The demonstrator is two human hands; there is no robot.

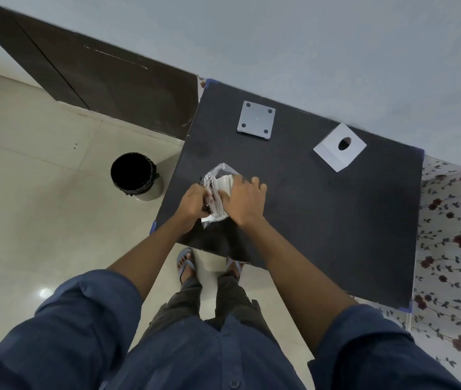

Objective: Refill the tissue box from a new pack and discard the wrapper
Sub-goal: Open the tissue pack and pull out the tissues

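Observation:
A pack of white tissues (224, 183) in a clear printed plastic wrapper (219, 169) lies near the left front of the black table (322, 220). My left hand (194, 202) grips the wrapper at the pack's left side. My right hand (246, 199) lies over the tissue stack, fingers curled around it. The white tissue box cover (339, 147), with an oval hole on top, stands at the table's back right. Its flat white base plate (256, 120), with round pads at the corners, lies apart at the back middle.
A black-lined waste bin (136, 175) stands on the tiled floor left of the table. A dark wooden panel leans along the wall behind it. A floral cloth (443, 249) shows past the table's right edge. My sandalled feet are below the front edge.

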